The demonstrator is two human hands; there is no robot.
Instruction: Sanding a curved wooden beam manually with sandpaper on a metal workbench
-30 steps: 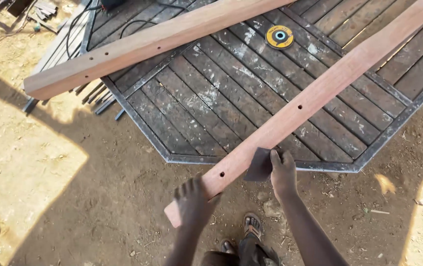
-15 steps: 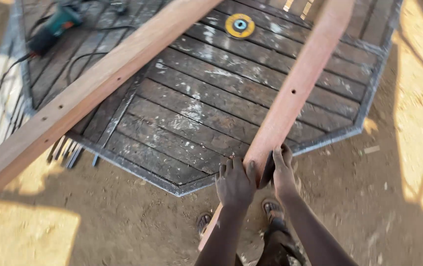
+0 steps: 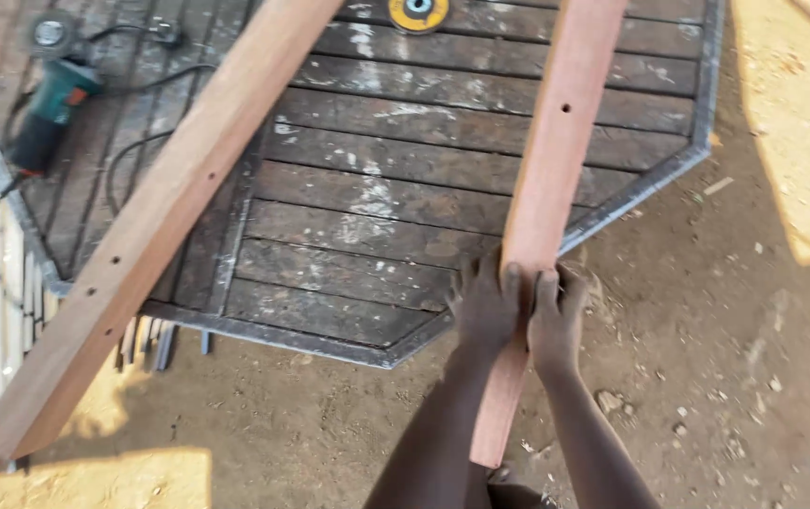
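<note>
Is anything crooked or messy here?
Yes. The left plank lies slanted across the slatted tabletop, its end overhanging the edge. The other plank, under both hands, overhangs too. The tabletop shows pale smears, and the grinder's cord lies looped.

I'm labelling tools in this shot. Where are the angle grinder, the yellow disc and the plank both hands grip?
angle grinder [image 3: 51, 113], head view, on its green body.
yellow disc [image 3: 418, 11], head view, on its yellow face.
plank [image 3: 556, 160], head view, mid-length on its top face.
</note>
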